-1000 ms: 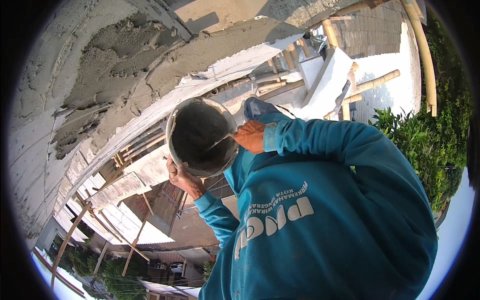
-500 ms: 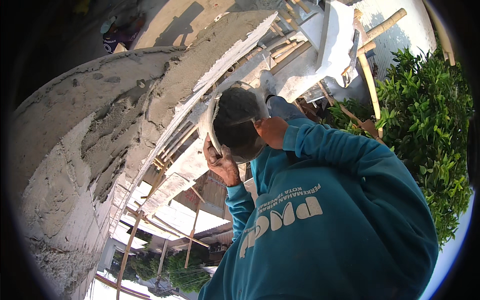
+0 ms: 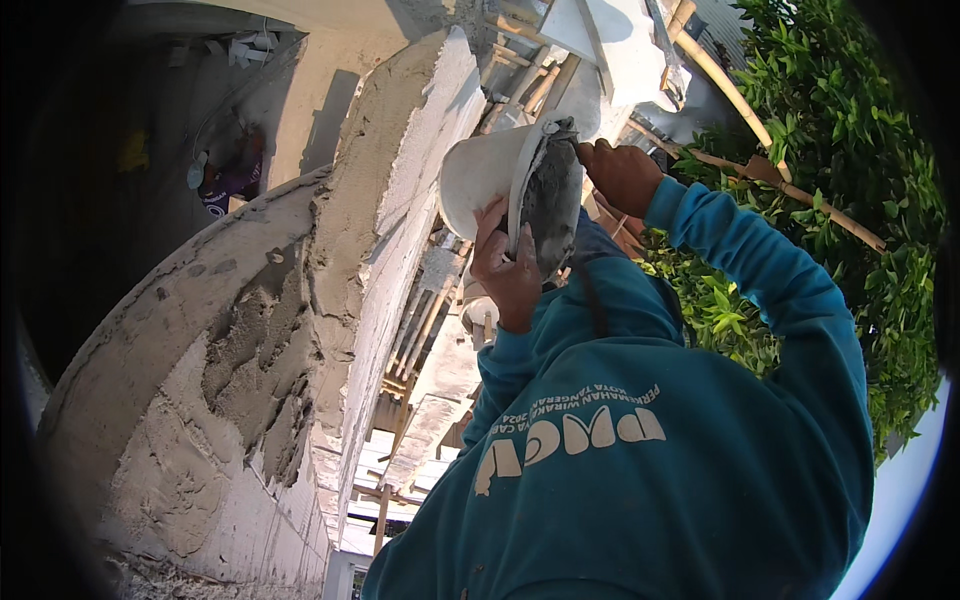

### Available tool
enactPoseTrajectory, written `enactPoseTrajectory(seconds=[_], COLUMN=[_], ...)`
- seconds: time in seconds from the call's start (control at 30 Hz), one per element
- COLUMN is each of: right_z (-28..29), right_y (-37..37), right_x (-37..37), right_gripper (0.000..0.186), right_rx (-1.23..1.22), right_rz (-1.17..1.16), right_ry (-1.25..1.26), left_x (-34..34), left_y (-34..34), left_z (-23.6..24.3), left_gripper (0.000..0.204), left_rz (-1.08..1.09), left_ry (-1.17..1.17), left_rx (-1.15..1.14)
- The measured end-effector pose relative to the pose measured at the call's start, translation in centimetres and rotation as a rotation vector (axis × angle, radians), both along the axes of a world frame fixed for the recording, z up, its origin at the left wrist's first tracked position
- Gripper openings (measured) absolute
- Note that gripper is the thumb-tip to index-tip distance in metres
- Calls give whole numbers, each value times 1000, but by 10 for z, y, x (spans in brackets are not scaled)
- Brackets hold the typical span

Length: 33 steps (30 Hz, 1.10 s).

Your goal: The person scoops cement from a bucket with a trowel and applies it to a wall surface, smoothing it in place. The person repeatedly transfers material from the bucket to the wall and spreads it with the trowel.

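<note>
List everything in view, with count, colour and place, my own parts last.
Bucket: one, whitish, upper centre, tipped on its side
Mortar: one mass, grey, inside the bucket
Wall: one, grey and whitish, left of the bucket
Rough patch: one, darker grey, on the wall
Bamboo poles: several, tan, upper right and below the bucket
Leafy growth: uncounted, green, right
Co-worker: one, purple top, upper left
Sweatshirt: one, teal, lower centre to right
Left hand: one, bare, holding the bucket's rim
Right hand: one, bare, at the bucket's mouth, grip unclear
</note>
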State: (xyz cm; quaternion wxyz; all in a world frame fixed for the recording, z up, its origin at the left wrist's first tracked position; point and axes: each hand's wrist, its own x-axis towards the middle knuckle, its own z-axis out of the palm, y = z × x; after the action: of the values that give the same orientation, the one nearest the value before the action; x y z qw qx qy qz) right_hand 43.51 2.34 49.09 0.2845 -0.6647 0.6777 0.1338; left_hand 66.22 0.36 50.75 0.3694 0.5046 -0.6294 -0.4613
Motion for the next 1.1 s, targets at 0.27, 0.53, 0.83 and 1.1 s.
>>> enactPoseTrajectory(seconds=[0.27,0.53,0.83,1.1], right_z=[19,36,63,61], right_y=[93,185,131,125], right_x=[-38,-14,73,38], right_gripper=[48,58,31,18], right_rx=[112,85,182,155], right_rz=[-321,-562,-1106,-1188], right_ry=[-210,-706,-1373,-1618], left_x=[-57,-72,-74,-85], left_y=[-39,-58,-83,-89], left_z=[60,111,73,15], left_gripper=[9,4,31,38], left_rz=[-564,-1002,-780,-434], left_ry=[228,327,333,446], left_rx=[-113,11,105,351])
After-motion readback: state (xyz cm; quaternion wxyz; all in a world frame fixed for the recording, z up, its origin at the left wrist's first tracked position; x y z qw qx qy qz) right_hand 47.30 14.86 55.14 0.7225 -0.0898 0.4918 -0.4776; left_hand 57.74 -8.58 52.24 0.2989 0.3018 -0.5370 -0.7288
